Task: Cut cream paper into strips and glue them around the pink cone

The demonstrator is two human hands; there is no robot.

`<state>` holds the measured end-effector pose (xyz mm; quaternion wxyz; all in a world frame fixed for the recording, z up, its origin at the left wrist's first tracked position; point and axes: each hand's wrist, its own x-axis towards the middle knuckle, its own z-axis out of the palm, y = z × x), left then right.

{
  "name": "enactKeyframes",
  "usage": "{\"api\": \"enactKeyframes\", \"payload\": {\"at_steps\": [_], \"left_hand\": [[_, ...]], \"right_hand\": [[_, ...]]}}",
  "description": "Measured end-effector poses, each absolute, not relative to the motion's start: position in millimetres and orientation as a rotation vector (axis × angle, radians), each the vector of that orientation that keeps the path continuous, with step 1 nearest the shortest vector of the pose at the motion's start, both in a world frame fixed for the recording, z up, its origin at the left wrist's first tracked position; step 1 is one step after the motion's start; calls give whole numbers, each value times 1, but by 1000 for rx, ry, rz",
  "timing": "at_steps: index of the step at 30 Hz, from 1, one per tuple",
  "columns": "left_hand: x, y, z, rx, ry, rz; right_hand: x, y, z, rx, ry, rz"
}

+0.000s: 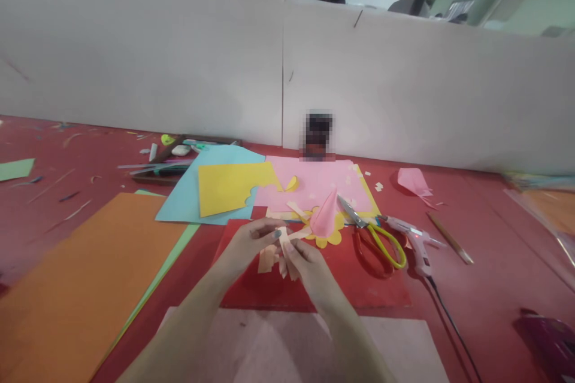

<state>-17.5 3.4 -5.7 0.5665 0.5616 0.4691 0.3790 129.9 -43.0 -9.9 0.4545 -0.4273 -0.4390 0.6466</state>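
Both of my hands meet over the red sheet (359,287), pinching a pale peach paper strip (284,242) between them. My left hand (251,242) grips it from the left with thumb and fingers; my right hand (309,266) holds its lower right part. More peach paper pieces (266,260) show below and between the fingers, partly hidden. Just beyond my hands a pink paper cone (325,216) stands on a scalloped yellow paper flower (335,236). Scissors (375,230) with yellow and red handles lie to the right of it, open blades partly hidden.
A pink glue gun (417,242) with a black cord lies right of the scissors, beside a brown stick (450,239). Yellow (224,188), blue (182,203) and pink sheets (309,170) lie behind. Orange paper (90,275) covers the left. A white partition (179,60) closes the back.
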Motion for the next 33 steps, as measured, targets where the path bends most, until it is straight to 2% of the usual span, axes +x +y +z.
{"api": "enactKeyframes", "payload": {"at_steps": [3,6,9,16,24,29,33], "left_hand": [[-21,6,-3,1384,1167,925],[-31,12,-5,1538,1536,1018],[-41,16,-9,1750,1794,928],[-38,17,-20,1986,1650,707],[-35,13,-18,2119,1647,730],[-34,14,-12,1848,1628,848],[-31,14,-7,1523,1418,944]], "right_hand": [[131,-41,-15,-1040,-962,1548],[135,-38,-20,-1019,-745,1469],[138,-37,-22,-1019,-628,1441],[137,-37,-25,-1036,-744,1453],[137,-37,-25,-1050,-759,1441],[138,-38,-20,-1164,-850,1384],[136,-39,-14,-1205,-1047,1258]]}}
